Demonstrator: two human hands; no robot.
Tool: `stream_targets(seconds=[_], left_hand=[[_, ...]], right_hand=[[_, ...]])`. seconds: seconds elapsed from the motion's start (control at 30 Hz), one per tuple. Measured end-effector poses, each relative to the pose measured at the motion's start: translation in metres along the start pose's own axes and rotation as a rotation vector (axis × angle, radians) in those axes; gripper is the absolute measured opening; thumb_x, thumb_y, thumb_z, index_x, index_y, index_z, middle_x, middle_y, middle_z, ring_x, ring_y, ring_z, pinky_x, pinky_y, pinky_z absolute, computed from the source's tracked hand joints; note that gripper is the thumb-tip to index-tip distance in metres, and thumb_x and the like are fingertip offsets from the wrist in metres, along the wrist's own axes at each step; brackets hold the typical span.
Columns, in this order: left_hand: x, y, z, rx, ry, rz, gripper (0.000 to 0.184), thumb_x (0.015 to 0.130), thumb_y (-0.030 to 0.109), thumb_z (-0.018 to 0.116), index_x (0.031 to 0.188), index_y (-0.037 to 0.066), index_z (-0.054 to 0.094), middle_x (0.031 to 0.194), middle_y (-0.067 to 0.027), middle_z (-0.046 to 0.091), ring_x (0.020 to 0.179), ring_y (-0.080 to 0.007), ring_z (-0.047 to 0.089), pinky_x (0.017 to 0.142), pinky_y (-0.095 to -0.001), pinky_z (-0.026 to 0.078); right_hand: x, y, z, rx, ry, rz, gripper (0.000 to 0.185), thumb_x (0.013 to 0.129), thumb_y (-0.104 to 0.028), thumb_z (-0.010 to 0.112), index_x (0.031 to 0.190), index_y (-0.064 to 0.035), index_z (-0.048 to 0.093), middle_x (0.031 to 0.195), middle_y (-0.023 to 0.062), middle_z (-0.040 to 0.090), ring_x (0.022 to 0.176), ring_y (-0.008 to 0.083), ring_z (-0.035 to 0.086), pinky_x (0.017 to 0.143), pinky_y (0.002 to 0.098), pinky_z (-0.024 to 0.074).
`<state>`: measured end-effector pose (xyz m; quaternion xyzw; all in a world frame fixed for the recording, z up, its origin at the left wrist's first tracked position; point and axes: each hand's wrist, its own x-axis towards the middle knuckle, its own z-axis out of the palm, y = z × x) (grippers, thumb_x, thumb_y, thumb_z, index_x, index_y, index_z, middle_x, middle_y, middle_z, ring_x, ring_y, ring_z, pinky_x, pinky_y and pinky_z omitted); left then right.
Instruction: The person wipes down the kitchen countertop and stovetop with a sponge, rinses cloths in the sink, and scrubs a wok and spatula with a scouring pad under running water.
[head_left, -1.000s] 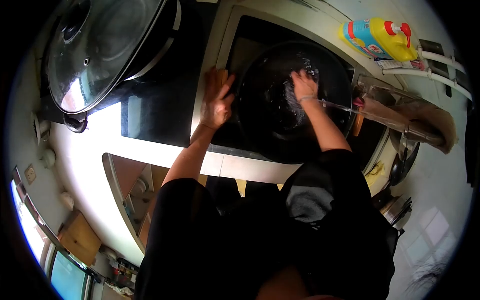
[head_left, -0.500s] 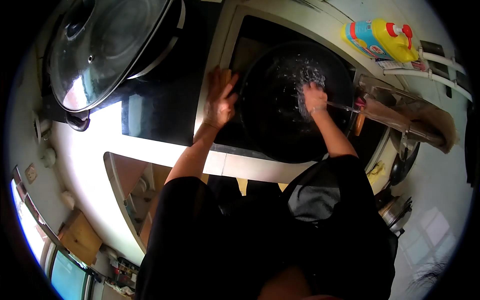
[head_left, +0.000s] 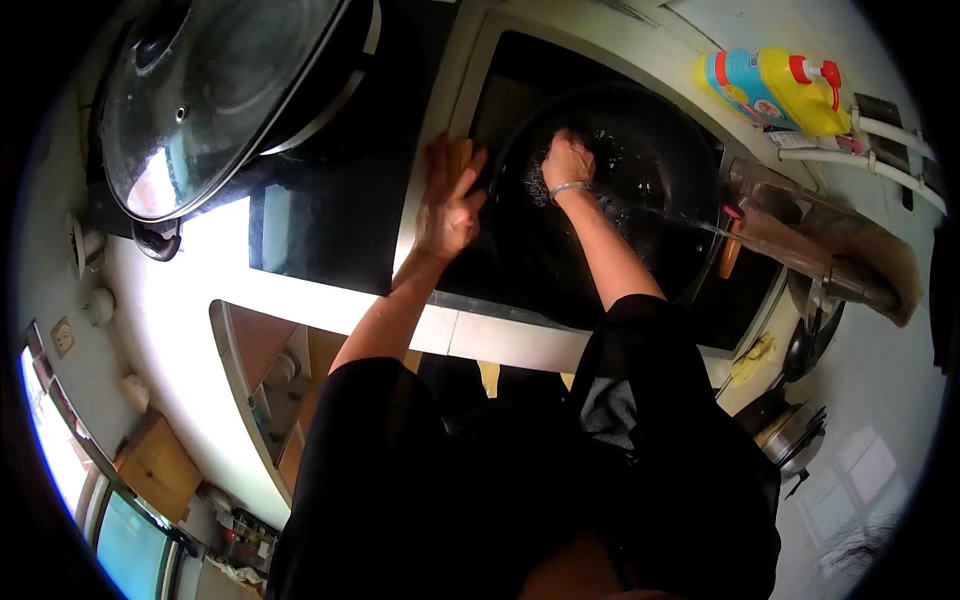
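A large black wok (head_left: 650, 270) with water in it sits in the recess in front of me. My right hand (head_left: 568, 165) is inside the wok, near its left side, fingers curled down towards the water. What those fingers hold, if anything, is hidden. A bracelet (head_left: 570, 188) circles that wrist. At the wok's left rim, my left hand (head_left: 450, 210) is closed around a wooden handle (head_left: 460, 155). Another wooden handle (head_left: 730, 250) sticks out at the wok's right. A thin stream of water (head_left: 690, 222) runs in from the right, beside a pink tip (head_left: 733, 212).
To the left, a pot with a glass lid (head_left: 220, 100) stands on a black glossy surface (head_left: 320, 235). A yellow pump bottle (head_left: 780, 90) lies at the back right, near white pipes (head_left: 890, 120). Brown cloth-like material (head_left: 820, 230) hangs at the right. Several pans (head_left: 795, 440) are below it.
My right hand has moved left across the wok, away from the splashing stream. My left hand stays at the wooden handle. The whole view has shifted slightly.
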<state>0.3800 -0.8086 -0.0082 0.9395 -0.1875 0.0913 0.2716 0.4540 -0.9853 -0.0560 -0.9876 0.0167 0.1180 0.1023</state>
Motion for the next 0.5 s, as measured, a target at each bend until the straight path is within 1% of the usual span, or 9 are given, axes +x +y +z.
stream_targets(seconds=[0.03, 0.1, 0.17, 0.23, 0.3, 0.37, 0.43, 0.47, 0.5], left_hand=[[-0.001, 0.0, 0.001, -0.033, 0.014, -0.008, 0.018, 0.065, 0.015, 0.048, 0.056, 0.001, 0.057, 0.122, -0.0076, 0.042, 0.119, -0.0456, 0.021, 0.097, -0.058, 0.02], [0.002, -0.003, 0.005, -0.062, 0.039, -0.014, 0.016, 0.063, 0.013, 0.05, 0.055, 0.001, 0.057, 0.122, -0.0076, 0.042, 0.119, -0.0459, 0.021, 0.097, -0.0582, 0.02], [0.0, -0.003, 0.006, -0.052, 0.041, -0.005, 0.018, 0.064, 0.014, 0.049, 0.055, 0.001, 0.056, 0.121, -0.0077, 0.043, 0.119, -0.046, 0.02, 0.097, -0.0583, 0.02], [0.002, -0.003, 0.004, -0.026, 0.038, 0.011, 0.015, 0.063, 0.013, 0.049, 0.055, 0.001, 0.056, 0.12, -0.0073, 0.043, 0.12, -0.0455, 0.02, 0.097, -0.0582, 0.02], [0.002, -0.005, 0.002, 0.003, 0.026, 0.013, 0.013, 0.061, 0.011, 0.05, 0.055, 0.001, 0.056, 0.12, -0.0068, 0.044, 0.12, -0.0449, 0.02, 0.097, -0.0582, 0.02], [-0.002, -0.006, 0.003, -0.054, 0.037, 0.013, 0.007, 0.056, 0.008, 0.053, 0.055, 0.001, 0.055, 0.121, -0.0056, 0.044, 0.121, -0.0433, 0.021, 0.098, -0.0579, 0.02], [-0.003, -0.006, 0.006, -0.047, 0.026, 0.01, 0.006, 0.054, 0.007, 0.054, 0.054, 0.001, 0.055, 0.122, -0.0049, 0.043, 0.121, -0.0424, 0.021, 0.098, -0.0579, 0.019], [-0.002, -0.008, 0.007, -0.035, 0.016, 0.009, 0.006, 0.052, 0.007, 0.055, 0.054, 0.001, 0.055, 0.123, -0.0042, 0.042, 0.122, -0.0414, 0.021, 0.098, -0.0578, 0.019], [0.0, -0.006, 0.009, -0.041, 0.019, 0.012, 0.006, 0.052, 0.007, 0.055, 0.054, 0.001, 0.055, 0.123, -0.0042, 0.042, 0.122, -0.0414, 0.021, 0.098, -0.0578, 0.019]], right_hand=[[-0.012, -0.003, 0.006, -0.001, -0.007, 0.006, 0.014, 0.071, -0.005, 0.048, 0.083, -0.0012, 0.055, 0.085, 0.018, 0.055, 0.072, 0.0328, 0.058, 0.062, 0.0395, 0.048], [-0.042, -0.006, 0.017, -0.095, -0.011, -0.277, 0.015, 0.071, -0.005, 0.048, 0.083, -0.0007, 0.055, 0.089, 0.018, 0.053, 0.074, 0.0318, 0.057, 0.062, 0.0384, 0.0483], [-0.079, -0.007, 0.007, -0.134, -0.245, -0.393, 0.018, 0.069, -0.005, 0.048, 0.086, 0.0013, 0.054, 0.099, 0.0198, 0.05, 0.081, 0.0334, 0.054, 0.068, 0.0407, 0.0471], [-0.108, 0.021, 0.011, -0.191, -0.349, -0.591, 0.017, 0.07, -0.007, 0.047, 0.083, -0.0001, 0.055, 0.095, 0.017, 0.05, 0.08, 0.0292, 0.054, 0.066, 0.0381, 0.0477], [-0.132, 0.046, -0.001, -0.247, -0.417, -0.716, 0.016, 0.069, -0.009, 0.048, 0.08, -0.0019, 0.057, 0.096, 0.0148, 0.051, 0.083, 0.0259, 0.054, 0.064, 0.0345, 0.0476], [-0.138, 0.075, -0.008, -0.342, -0.487, -0.757, 0.015, 0.071, -0.012, 0.046, 0.076, -0.005, 0.058, 0.086, 0.0104, 0.052, 0.083, 0.0245, 0.052, 0.063, 0.0345, 0.0454], [-0.131, 0.102, -0.022, -0.45, -0.489, -0.771, 0.014, 0.071, -0.013, 0.047, 0.073, -0.0083, 0.059, 0.087, 0.0078, 0.052, 0.083, 0.023, 0.052, 0.066, 0.0349, 0.0433], [-0.125, 0.113, -0.032, -0.522, -0.551, -0.689, 0.015, 0.071, -0.014, 0.047, 0.077, -0.0103, 0.06, 0.087, 0.0056, 0.052, 0.083, 0.0221, 0.052, 0.067, 0.0391, 0.0416], [-0.125, 0.116, -0.034, -0.528, -0.551, -0.684, 0.015, 0.071, -0.014, 0.047, 0.077, -0.0103, 0.06, 0.087, 0.0056, 0.052, 0.083, 0.0221, 0.052, 0.067, 0.0391, 0.0416]])
